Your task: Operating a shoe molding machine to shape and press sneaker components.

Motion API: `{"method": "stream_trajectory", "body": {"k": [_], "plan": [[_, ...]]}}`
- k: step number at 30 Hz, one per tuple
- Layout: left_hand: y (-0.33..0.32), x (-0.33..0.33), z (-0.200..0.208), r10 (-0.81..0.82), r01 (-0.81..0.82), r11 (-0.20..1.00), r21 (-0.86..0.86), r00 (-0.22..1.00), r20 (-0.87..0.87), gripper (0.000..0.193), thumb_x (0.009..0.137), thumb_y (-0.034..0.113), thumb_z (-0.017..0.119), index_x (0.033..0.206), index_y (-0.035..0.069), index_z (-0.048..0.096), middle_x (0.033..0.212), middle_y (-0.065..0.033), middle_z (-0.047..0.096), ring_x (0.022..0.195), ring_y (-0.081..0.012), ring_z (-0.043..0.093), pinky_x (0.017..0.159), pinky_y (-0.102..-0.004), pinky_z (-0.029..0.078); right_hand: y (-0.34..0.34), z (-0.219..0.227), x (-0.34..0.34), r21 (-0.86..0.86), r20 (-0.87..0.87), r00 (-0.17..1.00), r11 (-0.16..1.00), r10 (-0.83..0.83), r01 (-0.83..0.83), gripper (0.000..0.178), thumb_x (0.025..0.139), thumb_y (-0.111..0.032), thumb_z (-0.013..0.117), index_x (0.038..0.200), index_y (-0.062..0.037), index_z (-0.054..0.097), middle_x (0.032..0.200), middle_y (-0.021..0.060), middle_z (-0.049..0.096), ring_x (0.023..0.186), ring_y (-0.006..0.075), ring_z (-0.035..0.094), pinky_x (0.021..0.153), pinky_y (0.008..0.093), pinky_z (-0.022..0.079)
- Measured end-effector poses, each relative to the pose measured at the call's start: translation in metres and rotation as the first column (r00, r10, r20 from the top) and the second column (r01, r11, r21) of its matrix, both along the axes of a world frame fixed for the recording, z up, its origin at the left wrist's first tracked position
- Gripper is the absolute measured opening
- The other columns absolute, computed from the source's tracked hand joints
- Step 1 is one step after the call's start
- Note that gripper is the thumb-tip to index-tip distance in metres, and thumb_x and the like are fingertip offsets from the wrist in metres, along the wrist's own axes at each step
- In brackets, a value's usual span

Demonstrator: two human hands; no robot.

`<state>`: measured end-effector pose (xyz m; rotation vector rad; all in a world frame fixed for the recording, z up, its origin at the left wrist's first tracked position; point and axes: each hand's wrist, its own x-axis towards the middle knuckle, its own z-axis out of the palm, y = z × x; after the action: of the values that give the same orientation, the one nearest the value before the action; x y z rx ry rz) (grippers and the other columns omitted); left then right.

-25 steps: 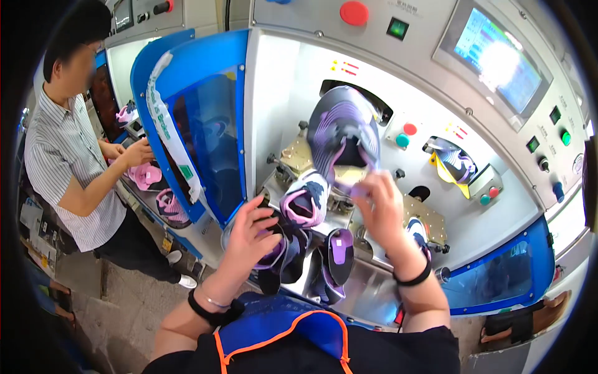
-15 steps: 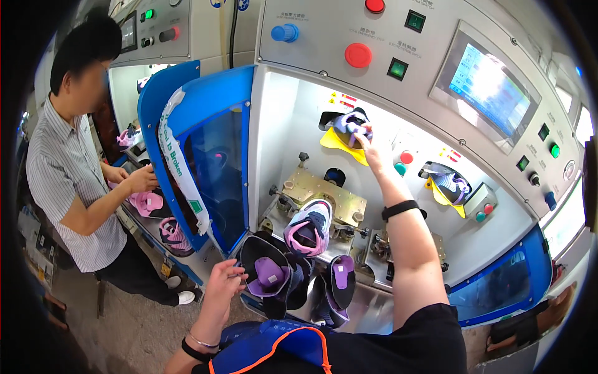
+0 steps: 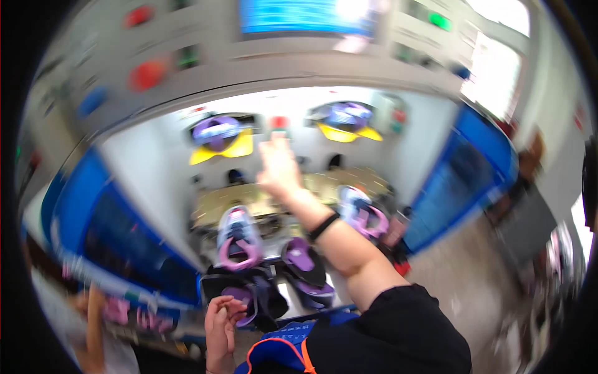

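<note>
My right hand (image 3: 280, 167) reaches into the lit machine bay, fingers stretched toward a red button (image 3: 278, 121) on the back wall. It is empty and blurred; whether it touches a button beneath the red one cannot be told. Either side of it, purple and dark shoe uppers (image 3: 216, 131) (image 3: 349, 115) sit in wall openings above yellow flaps (image 3: 233, 149) (image 3: 339, 134). My left hand (image 3: 223, 318), loosely curled and empty, is low beside a dark upper with purple lining (image 3: 266, 299). A second such upper (image 3: 305, 268) stands to its right. Pink-collared shoes (image 3: 240, 240) (image 3: 367, 218) are at the metal fixtures.
Brass-coloured fixture plates (image 3: 218, 207) cross the bay. Blue-framed doors (image 3: 134, 240) (image 3: 464, 171) stand open on both sides. A control panel with a screen (image 3: 305, 15) hangs above. At lower left, another person's arm (image 3: 94, 324) is near pink shoes (image 3: 118, 310).
My right hand has left the left wall-mounted upper and moved toward the buttons between the two openings. The view has swung right, blurring the scene. My left hand stays low and empty.
</note>
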<state>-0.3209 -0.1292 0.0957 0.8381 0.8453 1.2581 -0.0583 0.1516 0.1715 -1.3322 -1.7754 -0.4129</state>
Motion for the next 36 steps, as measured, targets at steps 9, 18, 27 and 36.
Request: {"method": "stream_trajectory", "body": {"k": [9,18,27,36], "plan": [[0.156,0.084,-0.096,-0.719,0.728,0.592,-0.345,0.671,0.183,0.031,0.090,0.037,0.061,0.107,0.011,0.061,0.094,-0.0074,0.063,0.089,-0.0281,0.064,0.079,-0.0478,0.054,-0.209,-0.047,0.032,-0.214,-0.230,0.931,0.918,0.284,-0.333,0.014,0.072,-0.022,0.065,0.076,-0.0109,0.072,0.074,0.0126,0.067,0.074,0.0334,0.066,0.064,0.0461,0.052],[0.146,0.276,-0.230,-0.649,0.982,0.124,0.141,0.188,-0.737,0.039,0.080,0.026,0.073,0.112,0.006,0.062,0.099,-0.0115,0.062,0.093,-0.0316,0.062,0.087,-0.0494,0.050,-0.438,-0.091,0.110,-0.285,-0.472,0.742,0.879,-0.476,0.382,0.010,0.073,-0.021,0.064,0.075,-0.0134,0.071,0.070,0.0098,0.067,0.068,0.0331,0.065,0.060,0.0453,0.049],[0.143,0.291,-0.266,0.118,0.938,-0.229,0.261,0.293,-0.949,0.065,0.068,0.031,0.083,0.120,0.005,0.056,0.107,-0.0194,0.060,0.098,-0.0388,0.061,0.088,-0.0490,0.049,-0.544,-0.145,0.100,-0.630,-0.579,0.376,0.690,-0.724,0.357,0.011,0.083,-0.019,0.064,0.086,-0.0097,0.069,0.077,0.0088,0.068,0.075,0.0304,0.066,0.068,0.0419,0.050],[0.083,0.197,-0.140,0.333,0.923,0.317,-0.217,-0.322,-0.886,0.064,0.070,0.042,0.080,0.118,0.008,0.053,0.110,-0.0154,0.061,0.101,-0.0326,0.063,0.082,-0.0489,0.052,-0.469,-0.161,0.116,-0.651,-0.533,0.680,0.757,-0.504,0.052,0.021,0.085,-0.024,0.061,0.096,-0.0092,0.071,0.089,0.0107,0.071,0.086,0.0312,0.068,0.076,0.0417,0.053]]}}
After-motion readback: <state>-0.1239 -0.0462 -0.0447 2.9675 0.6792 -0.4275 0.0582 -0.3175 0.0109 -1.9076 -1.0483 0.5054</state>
